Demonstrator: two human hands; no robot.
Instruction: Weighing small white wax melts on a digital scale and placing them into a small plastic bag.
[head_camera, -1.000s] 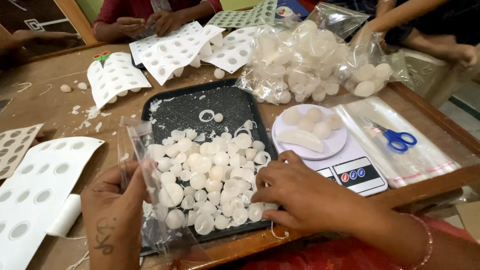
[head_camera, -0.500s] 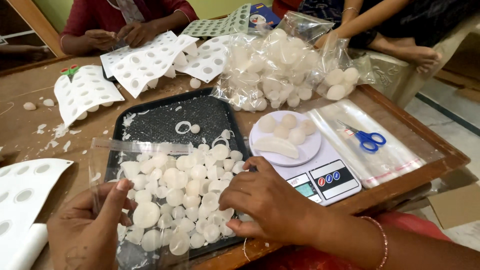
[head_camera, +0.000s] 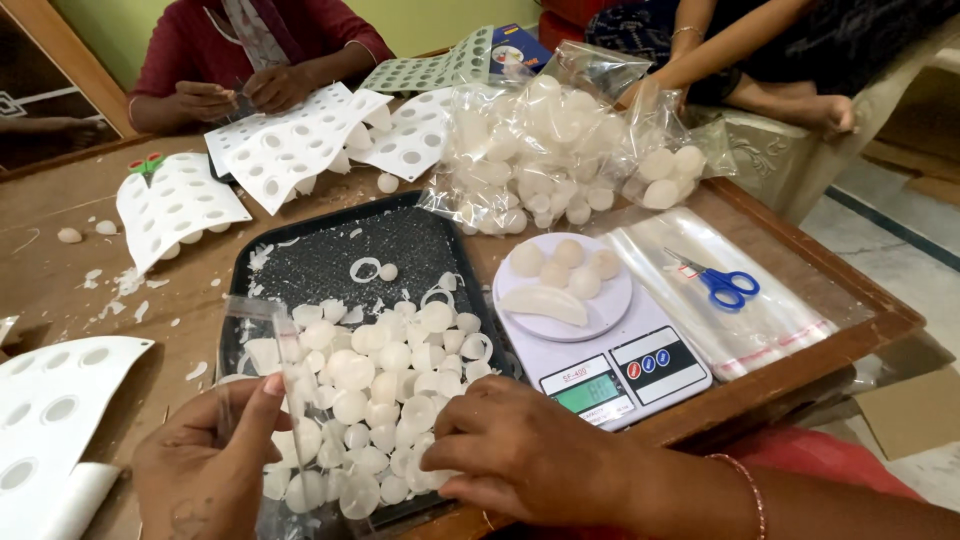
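My left hand (head_camera: 205, 468) pinches the edge of a clear plastic bag (head_camera: 262, 352) held upright over the near left corner of a black tray (head_camera: 330, 248). My right hand (head_camera: 505, 450) rests on the tray's near edge, its fingers closed on white round pieces (head_camera: 385, 380) from the heap that covers the tray's near half. Right of the tray stands a white kitchen scale (head_camera: 620, 360) with a few white pieces (head_camera: 565, 268) on its round platform.
Blue-handled scissors (head_camera: 722, 283) lie on flat clear bags (head_camera: 740, 310) at the right. Filled clear bags (head_camera: 545, 150) sit behind the scale. White perforated sheets (head_camera: 290, 150) lie at the back, where another person's hands (head_camera: 240, 95) work. More sheets (head_camera: 50, 420) are at the near left.
The view has shifted left and down. My right hand has drawn back toward the tray's near edge onto the heap, and my left hand has lowered while still holding the bag.
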